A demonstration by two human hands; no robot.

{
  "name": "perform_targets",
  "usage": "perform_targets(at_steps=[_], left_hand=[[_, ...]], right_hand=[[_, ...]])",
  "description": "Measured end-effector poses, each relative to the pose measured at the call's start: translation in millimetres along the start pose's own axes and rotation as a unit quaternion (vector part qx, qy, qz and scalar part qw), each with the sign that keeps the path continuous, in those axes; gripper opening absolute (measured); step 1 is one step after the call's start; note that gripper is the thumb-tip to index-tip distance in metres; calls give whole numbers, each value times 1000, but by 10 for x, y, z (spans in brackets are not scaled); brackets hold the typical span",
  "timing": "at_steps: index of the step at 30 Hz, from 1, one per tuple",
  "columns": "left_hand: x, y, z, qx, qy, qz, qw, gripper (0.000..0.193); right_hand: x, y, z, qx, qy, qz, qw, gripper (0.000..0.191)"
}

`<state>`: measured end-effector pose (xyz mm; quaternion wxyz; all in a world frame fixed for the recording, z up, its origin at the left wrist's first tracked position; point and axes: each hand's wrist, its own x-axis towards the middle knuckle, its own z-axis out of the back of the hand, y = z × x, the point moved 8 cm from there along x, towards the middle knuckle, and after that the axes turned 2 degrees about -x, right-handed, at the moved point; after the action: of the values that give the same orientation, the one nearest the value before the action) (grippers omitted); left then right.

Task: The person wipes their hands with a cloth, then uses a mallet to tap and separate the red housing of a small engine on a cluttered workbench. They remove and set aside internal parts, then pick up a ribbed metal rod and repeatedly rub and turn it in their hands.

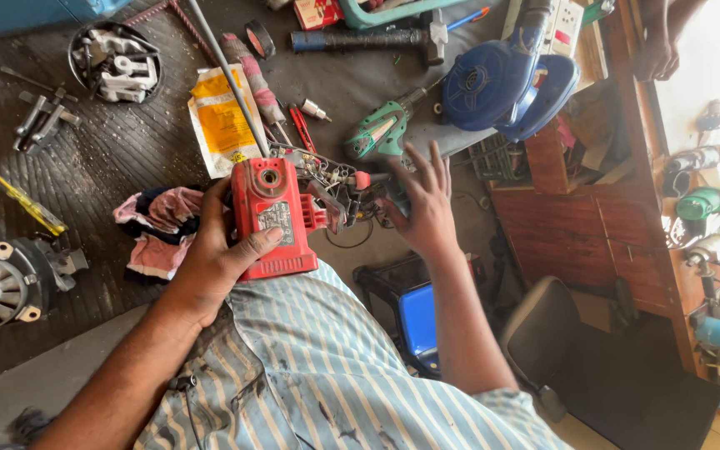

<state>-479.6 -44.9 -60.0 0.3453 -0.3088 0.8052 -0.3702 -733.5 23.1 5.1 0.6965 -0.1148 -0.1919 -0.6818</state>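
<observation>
The left hand (214,250) clasps a red, blocky plastic power-tool housing (272,218) held just above the striped shirt at the frame's centre, thumb across its lower face, fingers behind. It looks rigid and fairly heavy, with smooth sides; the broad body seems the safest place to grip. At its 3 o'clock, bare wiring and small metal parts (339,187) hang out, probably fragile and easy to snag. The right hand (422,208) spreads wide with fingers fanned, touching that wiring and gripping nothing I can make out. At 9 o'clock lies a crumpled pink and dark rag (160,229); at 11, a yellow and white pouch (220,117); at 1, a green drill (381,132) and a blue blower (502,83) crowd the bench.
</observation>
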Motion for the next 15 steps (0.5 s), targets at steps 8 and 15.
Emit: perform_targets(at_steps=[8,15], left_hand=[[116,-270,-390,87,74,-122,986,99],[500,-459,-720,76,108,-156,979,106]], right_hand=[[-334,-539,-109,109,28,-159,981,13],[-903,-187,-35,780,-105,-369,495,23]])
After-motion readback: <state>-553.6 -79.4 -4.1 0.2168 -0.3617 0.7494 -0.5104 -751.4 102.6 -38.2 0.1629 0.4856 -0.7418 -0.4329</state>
